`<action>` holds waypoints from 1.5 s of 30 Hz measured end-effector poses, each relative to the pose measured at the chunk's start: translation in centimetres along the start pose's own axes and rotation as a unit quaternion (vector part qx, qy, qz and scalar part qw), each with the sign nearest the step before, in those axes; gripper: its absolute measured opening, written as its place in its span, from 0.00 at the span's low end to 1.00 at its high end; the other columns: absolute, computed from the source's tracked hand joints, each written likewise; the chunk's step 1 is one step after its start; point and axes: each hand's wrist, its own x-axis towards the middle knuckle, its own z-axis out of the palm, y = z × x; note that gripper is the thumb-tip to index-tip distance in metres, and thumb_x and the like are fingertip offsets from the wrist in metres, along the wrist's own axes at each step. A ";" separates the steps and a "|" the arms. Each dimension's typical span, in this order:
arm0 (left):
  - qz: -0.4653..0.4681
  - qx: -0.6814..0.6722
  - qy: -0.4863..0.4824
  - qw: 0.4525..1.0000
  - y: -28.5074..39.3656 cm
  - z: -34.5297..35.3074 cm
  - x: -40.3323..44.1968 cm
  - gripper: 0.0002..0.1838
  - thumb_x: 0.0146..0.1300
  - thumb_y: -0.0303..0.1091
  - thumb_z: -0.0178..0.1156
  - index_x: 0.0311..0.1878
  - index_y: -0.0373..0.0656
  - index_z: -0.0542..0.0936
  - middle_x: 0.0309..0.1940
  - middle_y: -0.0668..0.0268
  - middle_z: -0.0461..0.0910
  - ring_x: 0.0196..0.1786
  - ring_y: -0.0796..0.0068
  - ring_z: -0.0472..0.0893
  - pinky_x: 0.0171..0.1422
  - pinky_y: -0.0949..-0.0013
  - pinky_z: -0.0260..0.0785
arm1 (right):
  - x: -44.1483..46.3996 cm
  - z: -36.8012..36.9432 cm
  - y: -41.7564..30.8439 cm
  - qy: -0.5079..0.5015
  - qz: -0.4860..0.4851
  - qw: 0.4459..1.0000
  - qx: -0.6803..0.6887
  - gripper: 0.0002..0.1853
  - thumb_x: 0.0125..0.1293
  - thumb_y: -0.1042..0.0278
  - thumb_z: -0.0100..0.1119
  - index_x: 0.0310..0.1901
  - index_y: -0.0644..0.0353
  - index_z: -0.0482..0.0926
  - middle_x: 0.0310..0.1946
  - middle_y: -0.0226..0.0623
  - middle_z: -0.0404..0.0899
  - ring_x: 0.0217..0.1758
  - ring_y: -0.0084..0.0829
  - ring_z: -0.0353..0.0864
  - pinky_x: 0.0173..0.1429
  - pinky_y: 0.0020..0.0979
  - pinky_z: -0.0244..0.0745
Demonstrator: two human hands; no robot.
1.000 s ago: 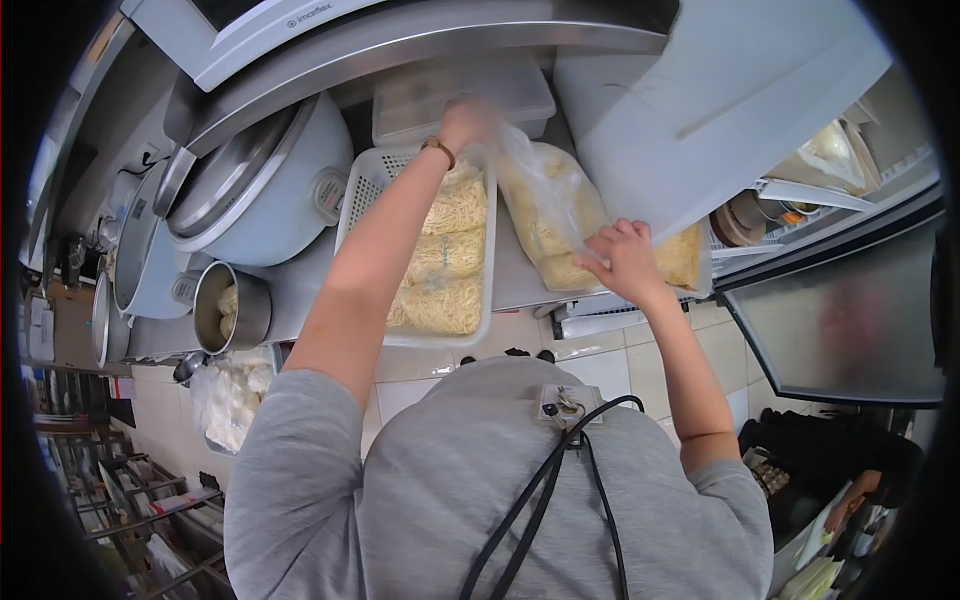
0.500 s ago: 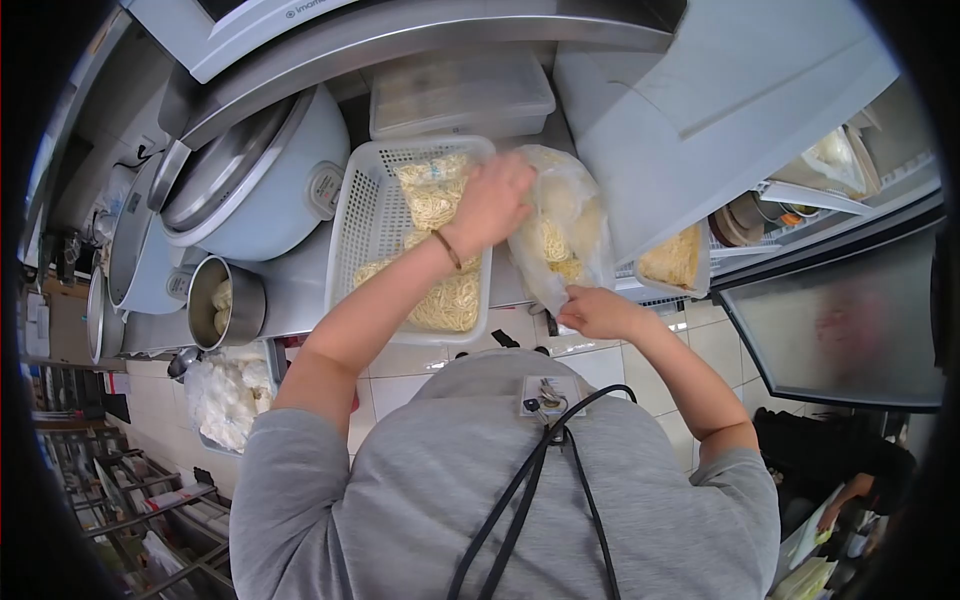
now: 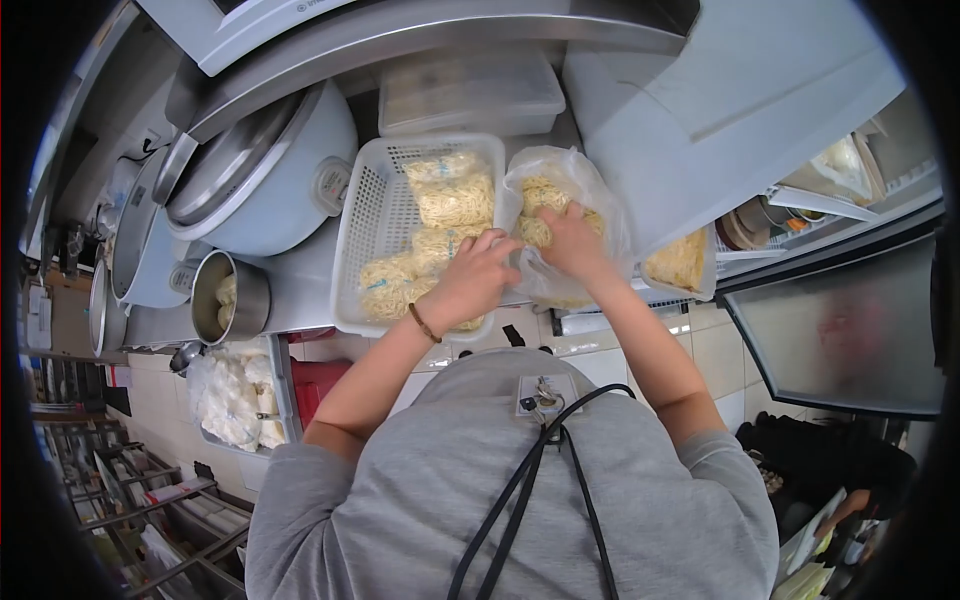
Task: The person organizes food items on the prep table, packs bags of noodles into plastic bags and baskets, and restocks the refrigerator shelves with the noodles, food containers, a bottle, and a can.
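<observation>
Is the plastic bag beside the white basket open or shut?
Open: the plastic bag gapes at its mouth, noodles showing inside beneath the right hand.

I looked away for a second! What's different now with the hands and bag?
The left hand came back toward the person, from the bag's far end to the basket's right rim. The right hand let go of the bag's edge and moved onto the noodles inside. The basket and pot stayed put.

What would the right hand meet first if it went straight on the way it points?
The right hand would likely first meet the noodles in the bag; depth is unclear.
</observation>
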 end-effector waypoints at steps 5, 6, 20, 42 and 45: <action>-0.062 -0.180 0.004 0.982 -1.1 -0.2 -1.5 0.12 0.50 0.32 0.59 0.40 0.43 0.78 0.53 0.63 0.67 0.56 0.60 0.64 0.59 0.63 0.58 | -0.6 -1.9 2.3 0.058 -0.062 0.991 0.104 0.13 0.45 0.72 0.61 0.36 0.58 0.74 0.38 0.45 0.73 0.40 0.42 0.74 0.42 0.35 0.70; -0.063 -0.180 0.007 0.982 -1.2 -0.2 -1.3 0.12 0.50 0.32 0.59 0.40 0.43 0.78 0.53 0.63 0.67 0.56 0.60 0.64 0.59 0.63 0.58 | -0.7 -4.2 1.5 0.021 -0.038 0.988 0.146 0.09 0.46 0.75 0.59 0.32 0.60 0.75 0.36 0.42 0.74 0.39 0.40 0.74 0.41 0.34 0.69; -0.160 -0.514 0.163 0.827 -2.1 -8.2 5.8 0.09 0.56 0.30 0.55 0.38 0.38 0.79 0.29 0.71 0.78 0.31 0.85 0.73 0.37 0.78 0.66 | -0.4 -13.2 -6.1 0.116 -0.203 0.902 0.364 0.03 0.48 0.79 0.54 0.27 0.63 0.75 0.25 0.37 0.73 0.29 0.27 0.72 0.34 0.26 0.67; -0.123 -0.707 0.185 0.672 -8.0 -8.9 -3.0 0.18 0.61 0.32 0.47 0.53 0.36 0.68 0.45 0.58 0.74 0.49 0.70 0.75 0.49 0.67 0.71 | 2.3 -10.3 -12.2 0.194 -0.544 0.809 0.109 0.09 0.47 0.73 0.54 0.33 0.54 0.77 0.37 0.31 0.76 0.47 0.35 0.71 0.46 0.31 0.69; -0.130 -0.806 0.223 0.533 -8.3 -7.2 -3.3 0.17 0.62 0.34 0.45 0.52 0.36 0.67 0.46 0.57 0.74 0.46 0.67 0.76 0.44 0.66 0.74 | 1.4 -10.0 -12.4 0.179 -0.532 0.825 0.067 0.13 0.49 0.72 0.56 0.40 0.55 0.74 0.43 0.34 0.74 0.51 0.37 0.70 0.52 0.35 0.66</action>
